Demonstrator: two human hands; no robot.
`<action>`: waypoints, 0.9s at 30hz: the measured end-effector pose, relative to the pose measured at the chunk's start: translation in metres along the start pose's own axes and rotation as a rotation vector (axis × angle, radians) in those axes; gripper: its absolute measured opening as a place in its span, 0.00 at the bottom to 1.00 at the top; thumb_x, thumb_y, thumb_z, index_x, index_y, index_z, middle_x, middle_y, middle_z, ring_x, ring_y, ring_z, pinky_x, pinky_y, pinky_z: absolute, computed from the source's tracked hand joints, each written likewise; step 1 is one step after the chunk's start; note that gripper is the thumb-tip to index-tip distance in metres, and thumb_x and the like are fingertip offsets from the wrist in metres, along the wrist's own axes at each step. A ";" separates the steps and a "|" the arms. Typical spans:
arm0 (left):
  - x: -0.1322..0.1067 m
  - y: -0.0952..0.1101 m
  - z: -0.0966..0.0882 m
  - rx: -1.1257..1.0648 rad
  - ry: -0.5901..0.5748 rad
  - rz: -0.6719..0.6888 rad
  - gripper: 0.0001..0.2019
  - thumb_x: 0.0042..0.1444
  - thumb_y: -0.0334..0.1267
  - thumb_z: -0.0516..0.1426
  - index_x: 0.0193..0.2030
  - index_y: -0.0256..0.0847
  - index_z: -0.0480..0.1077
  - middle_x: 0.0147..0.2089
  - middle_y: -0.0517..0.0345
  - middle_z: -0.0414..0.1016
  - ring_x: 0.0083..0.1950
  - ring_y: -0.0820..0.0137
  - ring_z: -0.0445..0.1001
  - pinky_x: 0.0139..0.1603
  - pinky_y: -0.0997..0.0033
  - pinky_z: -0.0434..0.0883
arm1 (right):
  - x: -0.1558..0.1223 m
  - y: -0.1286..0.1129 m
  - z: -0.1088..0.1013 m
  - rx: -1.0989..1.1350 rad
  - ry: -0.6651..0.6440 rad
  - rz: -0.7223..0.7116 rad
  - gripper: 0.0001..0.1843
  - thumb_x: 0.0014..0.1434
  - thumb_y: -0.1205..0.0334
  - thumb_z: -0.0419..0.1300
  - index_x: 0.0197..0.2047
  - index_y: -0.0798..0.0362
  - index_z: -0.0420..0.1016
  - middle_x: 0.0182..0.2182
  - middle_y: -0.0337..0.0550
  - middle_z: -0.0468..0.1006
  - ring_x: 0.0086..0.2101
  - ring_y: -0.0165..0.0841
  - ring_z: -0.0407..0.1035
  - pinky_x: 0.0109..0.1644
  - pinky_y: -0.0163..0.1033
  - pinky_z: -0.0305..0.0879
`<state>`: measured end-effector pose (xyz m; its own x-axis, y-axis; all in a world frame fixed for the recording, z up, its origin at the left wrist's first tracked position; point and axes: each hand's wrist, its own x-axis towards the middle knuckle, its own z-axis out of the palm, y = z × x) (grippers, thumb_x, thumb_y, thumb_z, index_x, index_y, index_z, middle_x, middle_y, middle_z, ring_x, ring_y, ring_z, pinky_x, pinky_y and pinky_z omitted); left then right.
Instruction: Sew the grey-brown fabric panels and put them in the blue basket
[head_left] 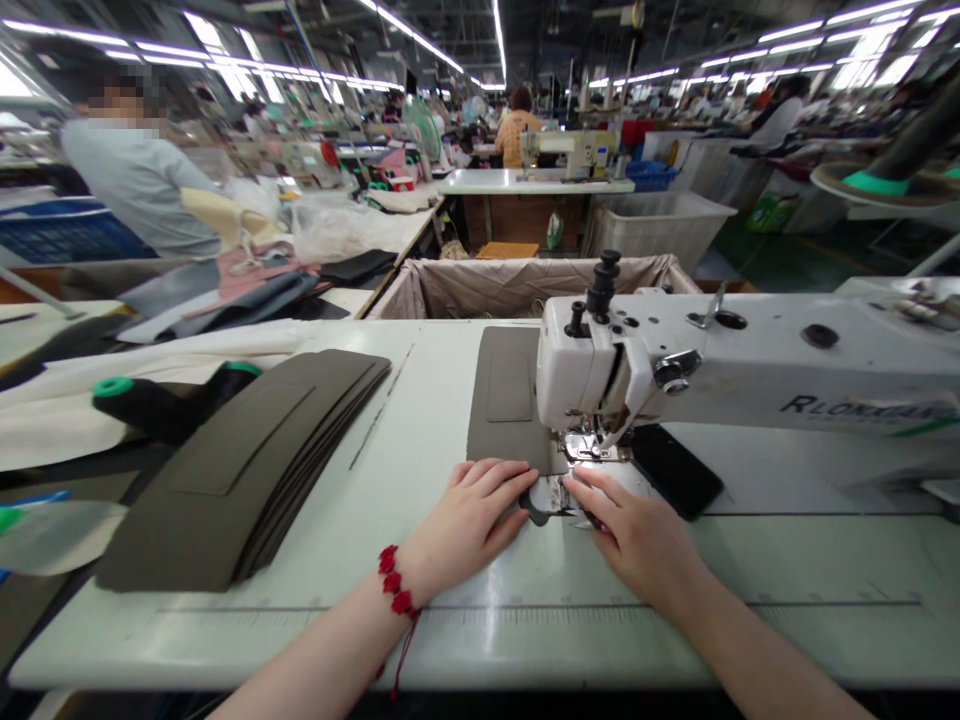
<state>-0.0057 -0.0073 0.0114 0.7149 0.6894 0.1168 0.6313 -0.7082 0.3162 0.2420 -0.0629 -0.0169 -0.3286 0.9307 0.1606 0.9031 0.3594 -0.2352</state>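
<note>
Olive-grey panel (504,400) under "RLON…"-lettered sewing machine (750,370); left hand (466,522) has fingers spread flat on it, right hand (634,535) fingers together by the presser foot (589,445).

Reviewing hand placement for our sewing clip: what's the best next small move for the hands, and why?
Probably ease the fabric panel toward the presser foot with both hands, keeping it flat. The left hand lies flat on the panel and the right hand sits beside the foot, so they look placed to steer it. That hand is close to the needle area, so going slowly seems wise.
</note>
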 end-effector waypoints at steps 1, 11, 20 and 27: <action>0.000 -0.001 0.001 0.008 0.007 -0.007 0.22 0.66 0.42 0.51 0.66 0.52 0.57 0.66 0.60 0.62 0.64 0.64 0.60 0.63 0.58 0.59 | 0.000 0.000 0.000 0.003 0.003 -0.002 0.32 0.58 0.71 0.53 0.65 0.45 0.62 0.64 0.41 0.63 0.45 0.37 0.74 0.45 0.43 0.74; 0.002 -0.004 0.006 0.075 0.015 -0.020 0.26 0.67 0.46 0.49 0.70 0.51 0.50 0.71 0.60 0.52 0.72 0.64 0.49 0.70 0.54 0.51 | -0.001 0.001 0.001 -0.006 0.000 -0.007 0.31 0.59 0.71 0.53 0.65 0.45 0.62 0.64 0.40 0.63 0.44 0.37 0.74 0.44 0.43 0.74; 0.001 -0.004 0.005 0.073 -0.005 -0.026 0.26 0.67 0.46 0.49 0.70 0.50 0.49 0.72 0.61 0.50 0.73 0.64 0.46 0.73 0.51 0.46 | -0.001 0.001 0.000 -0.008 0.013 -0.011 0.30 0.59 0.70 0.54 0.65 0.44 0.62 0.63 0.42 0.64 0.45 0.36 0.74 0.45 0.40 0.73; 0.001 -0.002 0.006 0.038 0.054 -0.021 0.28 0.66 0.45 0.51 0.70 0.48 0.48 0.72 0.56 0.49 0.73 0.62 0.45 0.72 0.49 0.47 | -0.001 -0.001 -0.001 0.002 0.023 -0.005 0.31 0.59 0.70 0.53 0.65 0.44 0.62 0.62 0.42 0.65 0.46 0.36 0.73 0.46 0.42 0.73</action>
<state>-0.0042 -0.0057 0.0051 0.6850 0.7105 0.1611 0.6574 -0.6982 0.2834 0.2419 -0.0647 -0.0157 -0.3262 0.9273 0.1839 0.9009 0.3638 -0.2367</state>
